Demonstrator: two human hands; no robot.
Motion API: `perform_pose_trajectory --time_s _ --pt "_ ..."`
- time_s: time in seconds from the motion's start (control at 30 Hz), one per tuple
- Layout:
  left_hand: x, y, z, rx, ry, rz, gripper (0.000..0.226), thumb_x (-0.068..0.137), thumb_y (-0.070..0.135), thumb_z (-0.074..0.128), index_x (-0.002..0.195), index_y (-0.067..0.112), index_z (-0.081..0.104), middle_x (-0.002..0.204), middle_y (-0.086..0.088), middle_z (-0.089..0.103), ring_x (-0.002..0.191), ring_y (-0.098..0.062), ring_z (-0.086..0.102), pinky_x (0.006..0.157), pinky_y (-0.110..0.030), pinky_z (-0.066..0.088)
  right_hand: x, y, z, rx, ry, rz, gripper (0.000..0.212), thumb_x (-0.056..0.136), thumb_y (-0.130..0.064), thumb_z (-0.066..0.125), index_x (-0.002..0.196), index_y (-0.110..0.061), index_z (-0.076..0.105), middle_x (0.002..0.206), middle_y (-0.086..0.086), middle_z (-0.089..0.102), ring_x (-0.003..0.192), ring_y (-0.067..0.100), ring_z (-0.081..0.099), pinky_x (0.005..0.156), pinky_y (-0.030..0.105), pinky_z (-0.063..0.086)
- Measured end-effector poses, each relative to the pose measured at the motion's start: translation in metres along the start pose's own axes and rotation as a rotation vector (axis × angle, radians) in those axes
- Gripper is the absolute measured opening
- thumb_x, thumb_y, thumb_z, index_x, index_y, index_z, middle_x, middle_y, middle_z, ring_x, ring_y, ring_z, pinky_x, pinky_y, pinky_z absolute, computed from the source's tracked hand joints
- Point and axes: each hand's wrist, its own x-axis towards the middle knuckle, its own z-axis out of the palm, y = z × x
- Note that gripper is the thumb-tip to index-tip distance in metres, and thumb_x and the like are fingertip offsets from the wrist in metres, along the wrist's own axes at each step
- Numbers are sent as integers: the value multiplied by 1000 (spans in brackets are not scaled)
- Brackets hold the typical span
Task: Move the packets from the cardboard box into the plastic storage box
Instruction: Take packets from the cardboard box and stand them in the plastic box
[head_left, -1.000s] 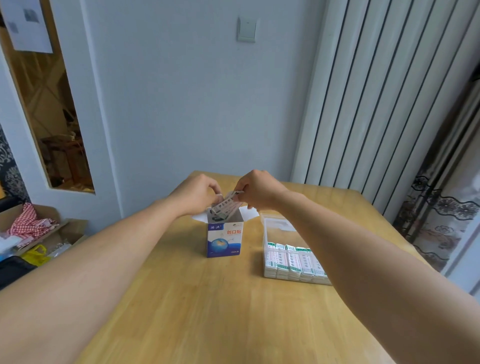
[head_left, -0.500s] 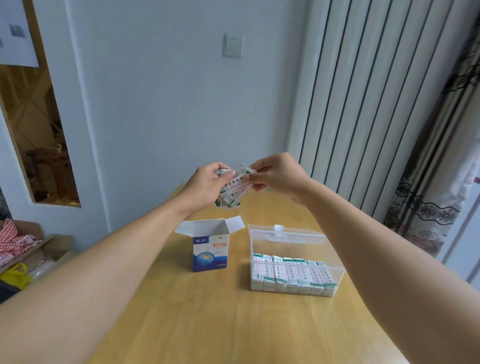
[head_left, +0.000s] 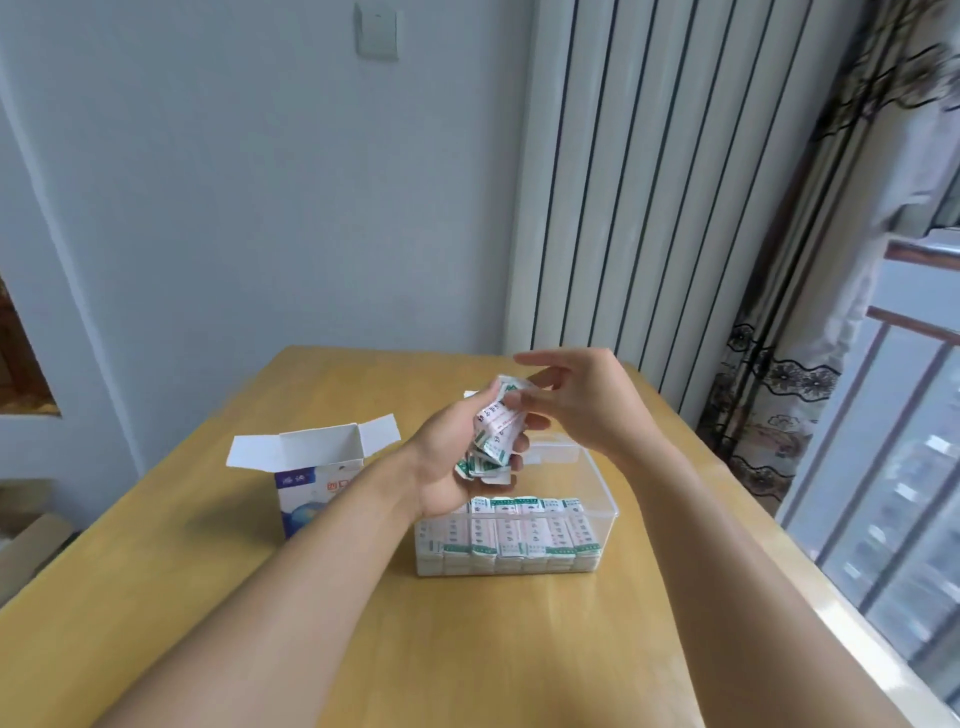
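A small blue-and-white cardboard box (head_left: 317, 457) stands on the wooden table (head_left: 363, 639) with its top flaps open. To its right sits the clear plastic storage box (head_left: 605, 499), its near side lined with rows of white-and-green packets (head_left: 511, 535). My left hand (head_left: 452, 467) holds a loose bunch of packets (head_left: 493, 434) above the storage box's back left part. My right hand (head_left: 582, 400) pinches the top of the same bunch with thumb and fingers, the other fingers spread.
The table meets a grey wall at the back, with white vertical panels behind the storage box. A patterned curtain (head_left: 779, 395) and a window with a railing lie to the right. Cardboard clutter shows at the floor on the far left.
Both hands lifted the bunch of packets out of the cardboard box, then carried it right and down to above the storage box. The camera view tilted and shifted right.
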Motion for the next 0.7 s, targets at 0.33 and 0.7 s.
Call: perform_pose_trajectory --time_s 0.33,0.7 --pt "19 -4 8 -16 49 19 40 106 39 45 122 9 67 105 -12 75 87 -27 75 50 -26 55 10 37 1 40 -17 46 28 83 -31 83 107 -18 81 93 -7 80 82 1 74 83 34 62" --pt "26 -8 -5 -8 151 115 22 102 12 56 123 10 63 105 -12 78 91 -31 77 55 -28 60 12 44 9 131 -9 192 17 77 -35 88 87 -23 82 72 -4 77 62 11 64 59 36 50"
